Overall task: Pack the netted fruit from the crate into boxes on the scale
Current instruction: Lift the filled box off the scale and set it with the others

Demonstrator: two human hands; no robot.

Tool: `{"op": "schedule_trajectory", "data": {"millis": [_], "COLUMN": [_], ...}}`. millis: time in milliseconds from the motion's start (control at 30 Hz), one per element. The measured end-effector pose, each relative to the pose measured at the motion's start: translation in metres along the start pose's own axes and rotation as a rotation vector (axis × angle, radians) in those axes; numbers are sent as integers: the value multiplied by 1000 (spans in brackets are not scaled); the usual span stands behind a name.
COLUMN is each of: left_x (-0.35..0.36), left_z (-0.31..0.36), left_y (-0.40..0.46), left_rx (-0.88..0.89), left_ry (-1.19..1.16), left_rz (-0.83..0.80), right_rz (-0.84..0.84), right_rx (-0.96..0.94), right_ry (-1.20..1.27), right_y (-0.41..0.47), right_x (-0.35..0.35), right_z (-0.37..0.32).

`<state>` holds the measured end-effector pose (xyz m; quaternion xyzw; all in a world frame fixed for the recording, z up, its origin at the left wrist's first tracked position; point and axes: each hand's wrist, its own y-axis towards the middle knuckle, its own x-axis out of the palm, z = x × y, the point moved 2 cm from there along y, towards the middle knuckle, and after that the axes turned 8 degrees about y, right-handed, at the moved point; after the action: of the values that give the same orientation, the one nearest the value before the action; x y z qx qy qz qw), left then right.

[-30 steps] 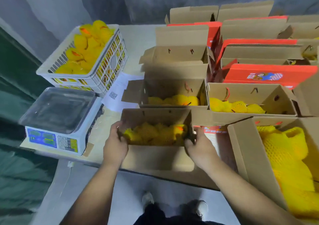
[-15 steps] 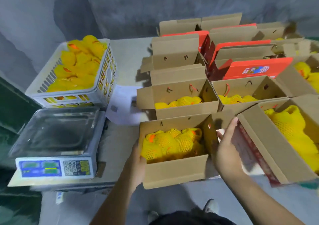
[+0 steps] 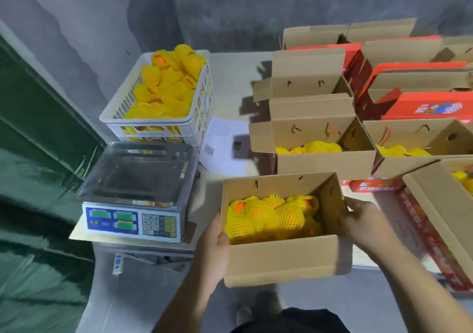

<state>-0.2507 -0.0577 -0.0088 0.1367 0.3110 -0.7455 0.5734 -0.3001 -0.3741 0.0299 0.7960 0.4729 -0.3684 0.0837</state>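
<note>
Against a grey concrete wall, a pale surface (image 3: pixel 235 77) carries a white slatted plastic crate (image 3: pixel 153 125) of yellow-netted fruit and a steel-panned electronic scale (image 3: pixel 135 187). Just right of the scale, an open brown cardboard box of netted fruit (image 3: pixel 279 230) is held at both ends: left hand (image 3: pixel 217 251) curled over its left wall, right hand (image 3: pixel 363 220) cupping its right wall. It looks heavy, its walls flexible; supporting the bottom corners seems safest.

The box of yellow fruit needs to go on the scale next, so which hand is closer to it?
Left. The left hand grips the box on the side facing the scale; the right hand is on the far side.
</note>
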Motion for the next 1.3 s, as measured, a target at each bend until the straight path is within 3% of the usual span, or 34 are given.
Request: {"op": "schedule_trajectory", "data": {"millis": [300,433,600,1033,1300], "left_x": [-115,-174,-240,-415,-422], "left_z": [42,48,30,-81,-117], "left_y": [-15,-12,10,163,220], "left_rx": [-64,-31,-28,85,91], "left_ry": [-119,-134,-59,-60,54], "left_rz": [212,362,434,138,27], "right_rz": [-216,-251,-258,-115,-9], "right_rx": [-278,-359,-430,-250,-182], "right_ry": [-146,-55,20,16,-40], "right_y": [20,15,9,-2,-12], "right_x": [-36,-14,45,232,281], "right_z": [-127,-185,-227,-344,-360]}}
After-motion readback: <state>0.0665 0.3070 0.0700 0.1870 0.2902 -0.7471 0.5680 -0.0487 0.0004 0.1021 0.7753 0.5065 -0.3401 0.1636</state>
